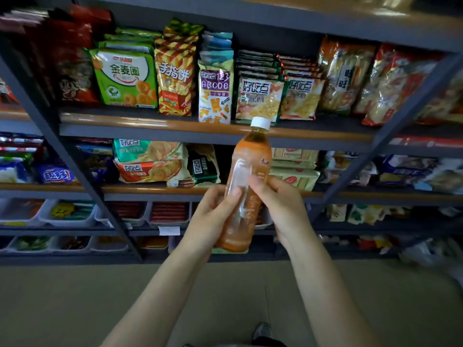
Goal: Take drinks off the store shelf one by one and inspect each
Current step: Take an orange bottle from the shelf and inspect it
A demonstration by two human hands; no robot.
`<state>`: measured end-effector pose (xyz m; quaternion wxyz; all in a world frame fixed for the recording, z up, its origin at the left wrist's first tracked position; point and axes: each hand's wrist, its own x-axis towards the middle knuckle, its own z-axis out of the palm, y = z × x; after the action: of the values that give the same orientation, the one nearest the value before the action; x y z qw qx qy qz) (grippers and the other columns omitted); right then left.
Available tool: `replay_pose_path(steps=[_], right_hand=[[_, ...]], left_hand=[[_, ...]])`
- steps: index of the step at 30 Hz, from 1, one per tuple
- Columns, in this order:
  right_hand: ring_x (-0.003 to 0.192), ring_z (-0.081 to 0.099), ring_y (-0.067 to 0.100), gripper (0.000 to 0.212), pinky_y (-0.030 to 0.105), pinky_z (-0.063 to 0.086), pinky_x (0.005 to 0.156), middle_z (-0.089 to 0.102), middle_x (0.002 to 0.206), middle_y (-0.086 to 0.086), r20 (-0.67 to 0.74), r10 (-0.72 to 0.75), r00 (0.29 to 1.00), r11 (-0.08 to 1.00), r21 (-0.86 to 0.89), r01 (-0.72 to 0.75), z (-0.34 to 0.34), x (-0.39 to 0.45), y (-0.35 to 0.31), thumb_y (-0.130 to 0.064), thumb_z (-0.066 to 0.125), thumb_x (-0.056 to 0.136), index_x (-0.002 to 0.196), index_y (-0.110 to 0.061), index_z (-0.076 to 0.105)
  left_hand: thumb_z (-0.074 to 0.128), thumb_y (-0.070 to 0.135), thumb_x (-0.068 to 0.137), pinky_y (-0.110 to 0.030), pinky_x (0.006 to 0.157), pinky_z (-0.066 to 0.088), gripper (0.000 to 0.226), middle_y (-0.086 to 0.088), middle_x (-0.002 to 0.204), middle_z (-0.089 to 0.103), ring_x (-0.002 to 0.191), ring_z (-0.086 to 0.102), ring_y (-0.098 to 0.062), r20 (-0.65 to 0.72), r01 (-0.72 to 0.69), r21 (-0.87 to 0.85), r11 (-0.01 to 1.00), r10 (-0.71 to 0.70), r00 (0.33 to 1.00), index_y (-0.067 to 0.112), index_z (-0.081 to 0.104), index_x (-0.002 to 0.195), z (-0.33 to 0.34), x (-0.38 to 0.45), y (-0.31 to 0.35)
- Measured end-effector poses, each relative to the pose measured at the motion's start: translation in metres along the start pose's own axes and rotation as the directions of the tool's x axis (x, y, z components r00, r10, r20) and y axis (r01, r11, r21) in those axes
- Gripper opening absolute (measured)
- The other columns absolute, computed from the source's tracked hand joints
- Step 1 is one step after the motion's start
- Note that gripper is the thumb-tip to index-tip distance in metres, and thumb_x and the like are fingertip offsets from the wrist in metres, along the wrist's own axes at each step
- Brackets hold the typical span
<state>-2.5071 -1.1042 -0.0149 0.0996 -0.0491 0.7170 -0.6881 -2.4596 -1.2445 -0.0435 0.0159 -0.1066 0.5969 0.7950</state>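
Note:
An orange-labelled drink bottle with a white cap stands nearly upright in front of me, tilted slightly to the right. My left hand grips its lower half from the left, thumb across the label. My right hand holds the middle of the bottle from the right, thumb on the front. The bottle is out in front of the store shelf, level with the middle boards. Brown liquid shows in the bottle's neck.
The dark metal shelf unit holds snack bags on the upper boards and white trays of small goods lower down. A slanted upright crosses at the left, another at the right. Beige floor lies below; a shoe shows at the bottom.

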Motion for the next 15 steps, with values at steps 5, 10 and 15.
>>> replay_pose_path(steps=[5,10,15], right_hand=[[0.093,0.071,0.014,0.038,0.034,0.051,0.086,0.077,0.095,-0.003,0.086,0.039,0.995,0.999,0.001,-0.039,-0.048,0.012,0.005,-0.062,0.069,0.075,0.089,-0.027,0.079],[0.098,0.072,0.018,0.038,0.040,0.052,0.092,0.078,0.098,0.001,0.082,0.118,0.990,0.985,0.116,-0.127,-0.094,0.023,0.012,-0.062,0.075,0.072,0.086,-0.028,0.081],[0.092,0.074,0.017,0.047,0.028,0.056,0.081,0.078,0.097,0.006,-0.013,0.106,0.994,0.988,0.115,-0.103,-0.147,0.032,0.014,-0.055,0.076,0.076,0.095,-0.012,0.076]], left_hand=[[0.059,0.054,0.083,-0.043,0.086,0.057,0.050,-0.013,0.104,0.074,0.093,0.070,-0.026,0.033,0.098,-0.159,0.982,-0.094,0.995,0.014,0.068,0.112,0.042,0.014,-0.003],[0.052,0.056,0.080,-0.032,0.073,0.060,0.047,-0.009,0.096,0.077,0.084,0.074,-0.019,0.099,0.171,-0.102,0.980,-0.161,0.982,0.020,0.075,0.101,0.092,0.028,-0.010],[0.073,0.060,0.080,-0.037,0.077,0.058,0.055,-0.009,0.101,0.078,0.093,0.075,-0.024,0.058,0.170,0.081,0.982,-0.175,0.983,0.016,0.070,0.113,0.139,0.047,-0.018]])
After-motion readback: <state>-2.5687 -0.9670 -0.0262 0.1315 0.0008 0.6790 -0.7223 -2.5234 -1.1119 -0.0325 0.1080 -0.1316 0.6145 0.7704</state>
